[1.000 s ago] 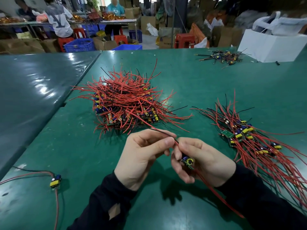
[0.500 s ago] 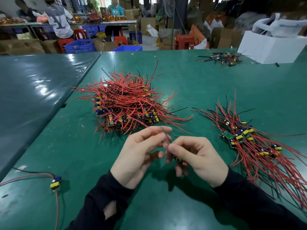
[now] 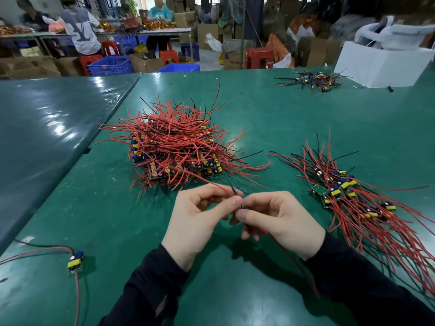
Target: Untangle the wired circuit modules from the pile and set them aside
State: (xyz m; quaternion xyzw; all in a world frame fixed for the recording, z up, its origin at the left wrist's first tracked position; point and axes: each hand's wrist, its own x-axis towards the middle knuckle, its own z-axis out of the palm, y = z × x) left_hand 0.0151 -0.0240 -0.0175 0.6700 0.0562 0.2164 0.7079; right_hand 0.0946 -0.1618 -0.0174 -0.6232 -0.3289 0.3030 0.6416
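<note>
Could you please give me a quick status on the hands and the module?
Both hands, left and right, pinch one module's red wire. Module itself mostly hidden in the fingers. Tangled pile ahead, sorted pile to the right; nothing blocking.

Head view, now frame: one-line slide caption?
Both hands, left and right, pinch one module's red wire between the tangled pile and the sorted modules.

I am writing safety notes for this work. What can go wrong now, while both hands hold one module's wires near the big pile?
1. The red wire pinched by the left hand runs back toward the tangled pile; pulling may drag other modules along.
2. The right hand mostly hides the module, so strain where the wires join it could go unnoticed.
3. The trailing wire hangs toward the sorted group and might snag there.
</note>
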